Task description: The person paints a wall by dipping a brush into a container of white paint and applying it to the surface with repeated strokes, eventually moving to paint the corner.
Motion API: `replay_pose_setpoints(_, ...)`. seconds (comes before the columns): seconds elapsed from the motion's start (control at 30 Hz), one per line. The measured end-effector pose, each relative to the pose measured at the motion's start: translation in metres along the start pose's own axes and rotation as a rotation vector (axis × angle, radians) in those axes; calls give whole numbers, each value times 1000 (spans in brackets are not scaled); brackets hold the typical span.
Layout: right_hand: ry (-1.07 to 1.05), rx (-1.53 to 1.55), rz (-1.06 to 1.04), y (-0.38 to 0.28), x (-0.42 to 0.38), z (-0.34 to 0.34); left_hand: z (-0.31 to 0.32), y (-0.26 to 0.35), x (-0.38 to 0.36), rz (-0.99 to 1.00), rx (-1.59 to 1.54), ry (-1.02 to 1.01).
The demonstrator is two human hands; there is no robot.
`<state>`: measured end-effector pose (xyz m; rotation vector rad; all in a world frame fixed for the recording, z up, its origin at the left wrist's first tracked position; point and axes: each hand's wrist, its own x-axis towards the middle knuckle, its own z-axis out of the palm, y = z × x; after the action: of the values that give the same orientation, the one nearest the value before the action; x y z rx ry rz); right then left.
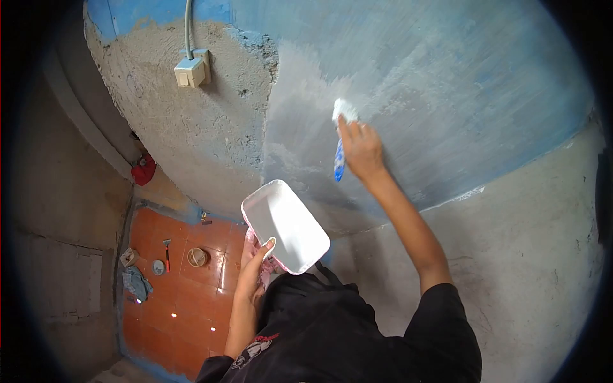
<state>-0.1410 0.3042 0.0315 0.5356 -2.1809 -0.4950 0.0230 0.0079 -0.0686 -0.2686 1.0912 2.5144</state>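
Observation:
My right hand (364, 148) is closed around a paintbrush (339, 167) with a blue and white handle. White paint covers its bristles, which rest against the grey-blue wall (421, 127). Lower down, my left hand (255, 265) grips a white rectangular tub (306, 237) by its near side, the thumb over the rim. White paint shows inside the tub, and a pinkish cloth or wrap (268, 271) lies between the palm and the tub's side.
A switch box (190, 71) with a cable is fixed to the bare plaster on the upper left. On the tiled floor (166, 313) are a red-handled tool (167, 255), a round container (197, 257), a small bowl (158, 267) and a bluish cloth (136, 283). Something red (143, 169) hangs at left.

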Motion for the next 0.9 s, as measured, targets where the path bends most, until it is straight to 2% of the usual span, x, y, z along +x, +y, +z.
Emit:
replay_pose_setpoints(0.1,-132,83,-17,-33,-32,26,-10,-3,0,-71,-76,-1)
replay_pose_setpoints(0.2,-159,215,-35,-37,-42,37,-7,-3,0,-65,-92,17)
replay_pose_setpoints(0.3,-137,183,-27,1,-1,1,-6,1,0,-43,-89,-9)
replay_pose_setpoints(0.43,48,2,165,49,77,-74,-3,4,0,-11,-113,-15)
replay_pose_setpoints(0.5,82,-54,157,50,88,-78,-2,6,-1,4,-143,-28)
replay_pose_setpoints(0.6,78,-145,47,27,64,-38,-4,7,-4,-13,-150,-5)
replay_pose_setpoints(0.67,-17,-140,-22,-7,21,8,-9,4,-5,-13,-163,30)
replay_pose_setpoints(0.77,-144,53,-53,-60,-31,58,-17,0,-6,-21,-176,71)
replay_pose_setpoints(0.9,-151,224,-52,-53,-16,38,-22,-2,-13,-27,-188,138)
